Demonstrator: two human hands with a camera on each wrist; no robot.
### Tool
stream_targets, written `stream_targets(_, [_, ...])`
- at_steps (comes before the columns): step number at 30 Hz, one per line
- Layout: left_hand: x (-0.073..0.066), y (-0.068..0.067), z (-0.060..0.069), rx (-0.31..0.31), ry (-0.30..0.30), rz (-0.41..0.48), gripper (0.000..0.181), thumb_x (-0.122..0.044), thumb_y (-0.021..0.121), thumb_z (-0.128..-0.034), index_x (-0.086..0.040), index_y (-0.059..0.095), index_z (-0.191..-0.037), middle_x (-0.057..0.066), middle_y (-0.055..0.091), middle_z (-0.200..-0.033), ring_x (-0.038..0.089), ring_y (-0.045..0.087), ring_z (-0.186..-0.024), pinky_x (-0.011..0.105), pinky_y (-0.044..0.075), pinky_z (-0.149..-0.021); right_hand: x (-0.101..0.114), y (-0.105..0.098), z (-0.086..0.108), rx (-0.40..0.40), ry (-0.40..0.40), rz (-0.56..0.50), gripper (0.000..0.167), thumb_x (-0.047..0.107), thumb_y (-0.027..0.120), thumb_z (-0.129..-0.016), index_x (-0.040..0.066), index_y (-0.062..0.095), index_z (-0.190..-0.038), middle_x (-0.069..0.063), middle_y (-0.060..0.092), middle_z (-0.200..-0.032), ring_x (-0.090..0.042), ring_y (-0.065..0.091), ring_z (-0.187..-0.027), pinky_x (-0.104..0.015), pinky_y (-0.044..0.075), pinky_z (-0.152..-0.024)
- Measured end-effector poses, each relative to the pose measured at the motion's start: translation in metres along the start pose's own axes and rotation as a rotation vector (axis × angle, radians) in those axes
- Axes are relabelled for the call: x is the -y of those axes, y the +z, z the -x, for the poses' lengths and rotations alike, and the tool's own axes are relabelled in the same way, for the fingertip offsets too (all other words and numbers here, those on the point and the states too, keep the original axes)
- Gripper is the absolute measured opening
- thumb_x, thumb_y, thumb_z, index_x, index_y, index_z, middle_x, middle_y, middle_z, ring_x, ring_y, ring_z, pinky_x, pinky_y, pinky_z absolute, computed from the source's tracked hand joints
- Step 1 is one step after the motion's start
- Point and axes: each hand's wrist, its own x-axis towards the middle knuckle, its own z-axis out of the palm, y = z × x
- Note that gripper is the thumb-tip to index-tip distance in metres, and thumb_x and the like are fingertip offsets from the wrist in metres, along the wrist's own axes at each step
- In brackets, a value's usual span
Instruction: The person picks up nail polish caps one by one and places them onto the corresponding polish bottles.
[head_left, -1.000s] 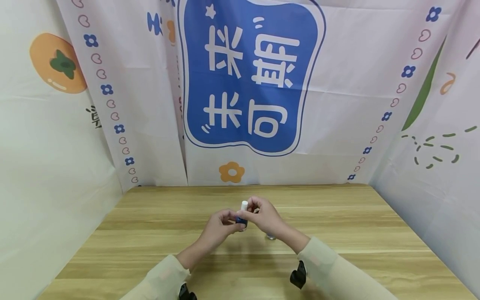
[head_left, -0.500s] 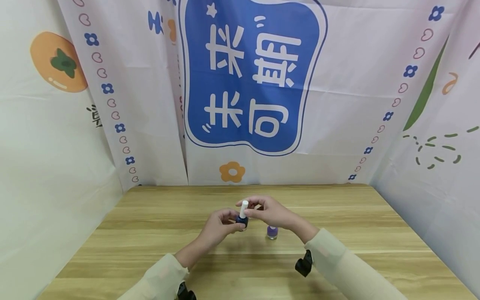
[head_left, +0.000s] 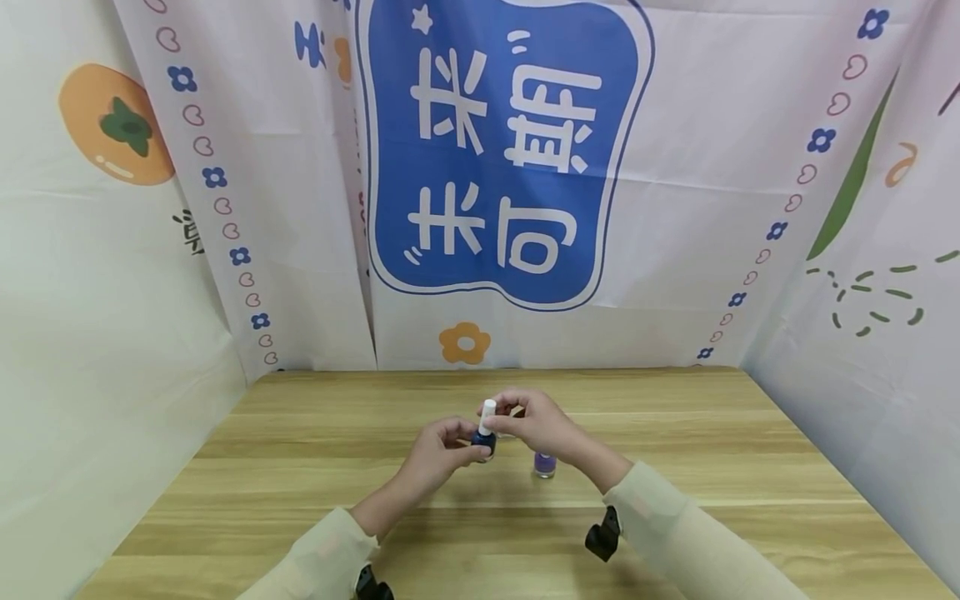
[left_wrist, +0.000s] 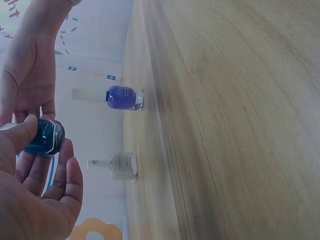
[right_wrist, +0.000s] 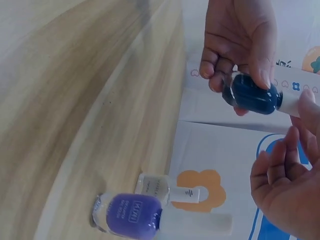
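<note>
Between the fingers and thumb of my left hand is a dark blue nail polish bottle, held by its glass body above the table. My right hand pinches the tall white cap, which sits on the bottle's neck. In the right wrist view the blue bottle lies across the picture, thumb pressed on the glass. A purple nail polish bottle stands upright on the table below my right wrist, its cap partly hidden. Behind it, the left wrist view shows a clear nail polish bottle with a white cap.
The wooden table reaches back to a printed cloth with a blue sign and an orange flower. White cloth walls close in the left and right sides. Dark wrist cameras hang under both sleeves.
My right hand has shifted slightly right, loosened its fingers around the cap, then brought them in again. More of the purple bottle shows than at first. The left hand has stayed put.
</note>
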Motion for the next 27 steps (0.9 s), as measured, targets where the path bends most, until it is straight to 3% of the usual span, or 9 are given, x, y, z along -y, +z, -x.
stream_targets(12, [0.002,0.001,-0.001,-0.05,-0.004,-0.017,0.021,-0.014,0.077,-0.0841,-0.001,0.068,-0.097,0.007,0.07,-0.091,0.022,0.065,-0.078,0.052,0.053,-0.076,-0.005,0.019,0.002,-0.153,-0.012,-0.018,0.015,0.021,0.07,-0.091,0.008,0.063,-0.09,0.0,0.059,-0.082,-0.016,0.053,-0.077,-0.028,0.047,-0.068])
stream_targets(21, [0.002,0.0,-0.001,-0.066,0.0,-0.027,0.02,-0.013,0.078,-0.0828,-0.002,0.068,-0.096,0.006,0.07,-0.089,0.021,0.066,-0.077,0.05,0.054,-0.075,-0.004,0.025,0.003,-0.194,0.01,-0.073,0.02,0.024,0.072,-0.09,0.009,0.059,-0.086,0.0,0.058,-0.08,-0.017,0.053,-0.075,-0.028,0.044,-0.064])
stream_targets(27, [0.0,0.0,-0.002,-0.068,-0.012,-0.026,0.021,-0.014,0.078,-0.0834,-0.002,0.068,-0.098,0.005,0.069,-0.09,0.02,0.065,-0.077,0.05,0.053,-0.075,-0.003,0.021,0.003,-0.156,0.018,-0.064,0.019,0.026,0.071,-0.09,0.009,0.062,-0.092,0.0,0.06,-0.084,-0.019,0.054,-0.079,-0.029,0.045,-0.065])
